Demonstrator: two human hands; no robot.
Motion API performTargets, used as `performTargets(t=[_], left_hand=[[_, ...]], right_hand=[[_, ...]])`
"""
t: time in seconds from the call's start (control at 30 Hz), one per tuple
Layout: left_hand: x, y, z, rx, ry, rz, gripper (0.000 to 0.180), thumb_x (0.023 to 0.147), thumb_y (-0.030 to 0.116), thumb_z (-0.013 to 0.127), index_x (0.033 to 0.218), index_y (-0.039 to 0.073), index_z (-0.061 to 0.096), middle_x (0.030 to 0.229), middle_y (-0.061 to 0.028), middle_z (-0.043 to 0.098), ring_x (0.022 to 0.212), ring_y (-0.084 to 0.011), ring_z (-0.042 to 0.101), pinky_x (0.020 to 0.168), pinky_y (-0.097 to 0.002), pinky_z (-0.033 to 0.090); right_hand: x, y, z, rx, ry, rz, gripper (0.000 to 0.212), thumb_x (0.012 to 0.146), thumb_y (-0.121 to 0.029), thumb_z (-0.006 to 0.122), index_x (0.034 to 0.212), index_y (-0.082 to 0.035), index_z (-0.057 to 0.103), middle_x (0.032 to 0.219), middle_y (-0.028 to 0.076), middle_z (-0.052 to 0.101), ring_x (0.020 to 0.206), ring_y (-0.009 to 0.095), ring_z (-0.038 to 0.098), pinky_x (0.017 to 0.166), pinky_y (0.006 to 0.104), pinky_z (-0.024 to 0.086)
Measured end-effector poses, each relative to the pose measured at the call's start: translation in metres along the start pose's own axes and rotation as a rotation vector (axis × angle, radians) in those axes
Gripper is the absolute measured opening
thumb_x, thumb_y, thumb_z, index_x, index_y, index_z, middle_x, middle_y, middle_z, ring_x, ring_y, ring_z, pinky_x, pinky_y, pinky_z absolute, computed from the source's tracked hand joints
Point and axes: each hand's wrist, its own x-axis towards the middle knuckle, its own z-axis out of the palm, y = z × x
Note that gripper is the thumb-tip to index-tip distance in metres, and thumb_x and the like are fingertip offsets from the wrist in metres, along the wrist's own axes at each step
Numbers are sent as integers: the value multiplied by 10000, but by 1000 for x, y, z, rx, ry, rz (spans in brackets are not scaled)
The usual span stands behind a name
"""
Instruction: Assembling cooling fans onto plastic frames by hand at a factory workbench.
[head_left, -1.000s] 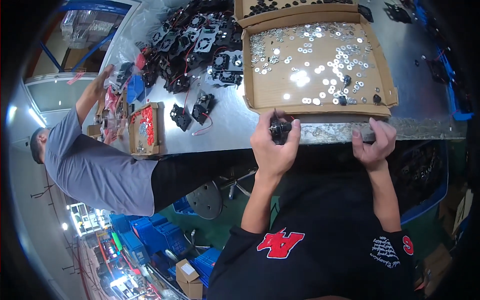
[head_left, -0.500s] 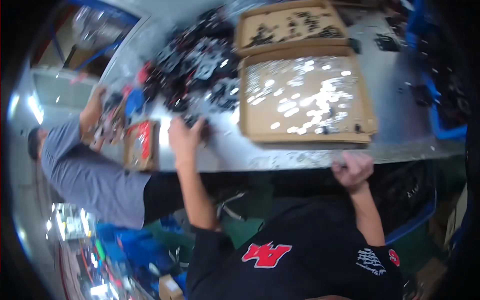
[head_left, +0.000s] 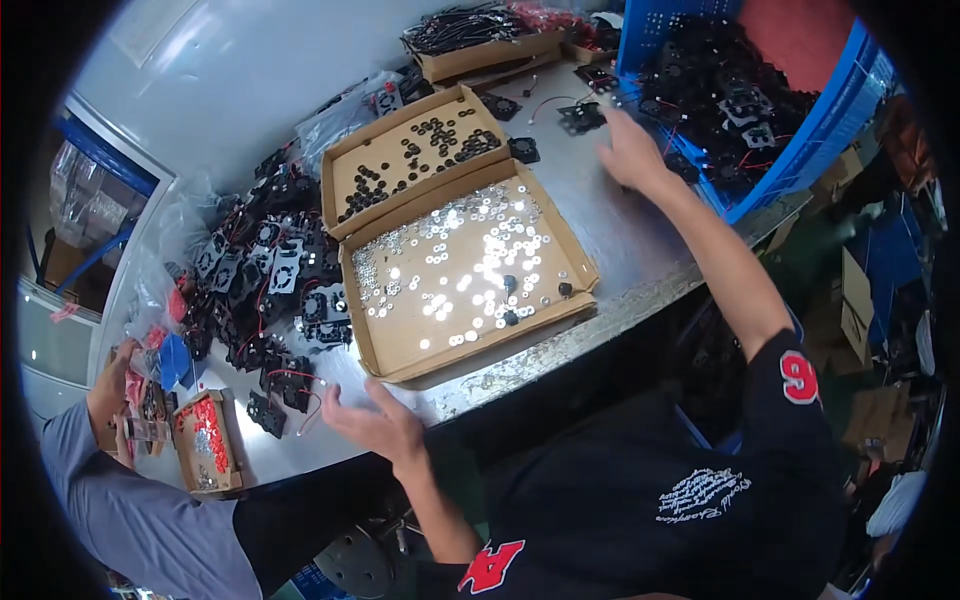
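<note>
My left hand (head_left: 378,425) is open, palm up with the fingers apart, just off the table's front edge. Nearest to it lie black fan units (head_left: 290,388) with thin red wires. My right hand (head_left: 632,152) reaches to the far right, fingers stretched toward a small black fan unit (head_left: 580,118). Its fingertips are at that unit's edge; whether they touch it I cannot tell. Between my hands sits a cardboard tray (head_left: 480,357) of shiny washers and a few dark knobs. Behind it, another cardboard tray (head_left: 328,185) has small black rings in it.
A blue crate (head_left: 765,185) at the right is heaped with black fans. More fan units (head_left: 265,265) are piled left of the trays. At the back, a cardboard box (head_left: 490,60) contains black cables. A grey-sleeved co-worker (head_left: 140,500) works at the left beside a tray of red parts (head_left: 236,450).
The view has swung to the right. My left hand has come away from a dark part and now opens. My right hand has gone from the table's front edge to the far right.
</note>
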Motion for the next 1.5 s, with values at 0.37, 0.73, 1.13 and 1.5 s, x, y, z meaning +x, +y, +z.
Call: performTargets(t=[0.37,0.73,1.13,1.5], left_hand=[[-50,16,-66,-242,-97,25,389,856,40,667,1209,-19,513,1099,-163,553,955,-245,562,825,-334,468],[-23,110,-42,-668,-609,267,231,800,24,735,1006,6,632,805,-125,637,727,-286,628,668,-358,492],[-9,158,-41,-897,-815,83,598,862,218,712,1341,-61,486,1136,-243,588,1016,-380,618,891,-425,499],[-5,98,-27,-1282,-1075,-755,260,1022,112,572,1243,-23,594,1107,-63,671,1006,-97,610,925,-276,487]], right_hand=[[75,31,11,-124,-360,-29,625,817,-421,753,1291,-40,611,1269,218,640,1172,370,605,995,426,464],[-83,-63,-44,1924,-545,437,534,1046,-398,487,1383,16,513,1284,181,611,1129,263,627,811,332,589],[-214,-174,-44,1384,-376,375,841,770,4,776,1488,-18,339,1247,111,525,1063,250,627,863,349,596],[-213,-188,-56,449,-373,-130,256,842,-145,767,1045,6,727,1025,142,594,888,270,600,764,359,485]])
